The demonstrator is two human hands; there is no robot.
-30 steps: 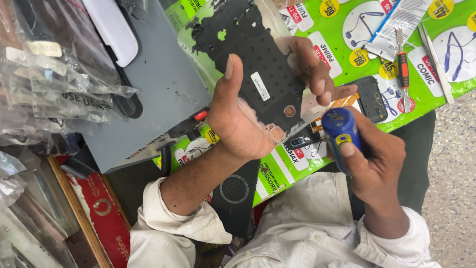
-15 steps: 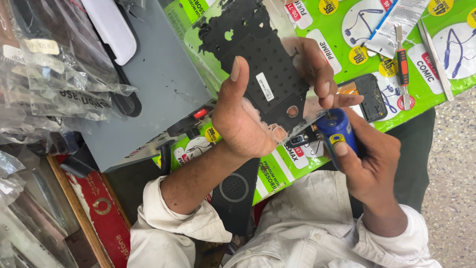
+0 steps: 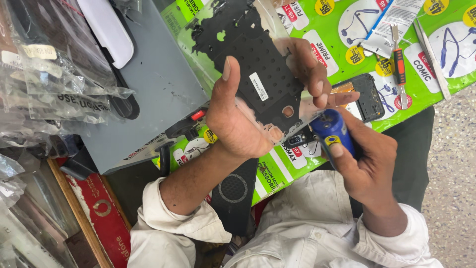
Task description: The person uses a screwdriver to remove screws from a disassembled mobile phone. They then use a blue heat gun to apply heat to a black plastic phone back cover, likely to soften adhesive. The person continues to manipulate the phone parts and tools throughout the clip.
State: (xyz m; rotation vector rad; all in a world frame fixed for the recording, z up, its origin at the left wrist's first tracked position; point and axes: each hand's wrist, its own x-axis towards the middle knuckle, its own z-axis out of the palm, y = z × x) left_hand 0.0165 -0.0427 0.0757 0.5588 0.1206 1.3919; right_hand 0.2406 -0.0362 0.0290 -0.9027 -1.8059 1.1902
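Black phone panel [image 3: 258, 74] held up over the green desk [image 3: 436, 84] in the left hand [image 3: 238, 119], fingers wrapped round its edge. Blue-handled screwdriver [image 3: 333, 130], right hand [image 3: 367, 164] clenched on it, now moved up against panel's lower corner; looks like screw work underway.

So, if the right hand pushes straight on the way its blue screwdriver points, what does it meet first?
Most likely the black phone frame held in the left hand; the right hand aims the blue screwdriver at its lower edge, though depth is unclear.
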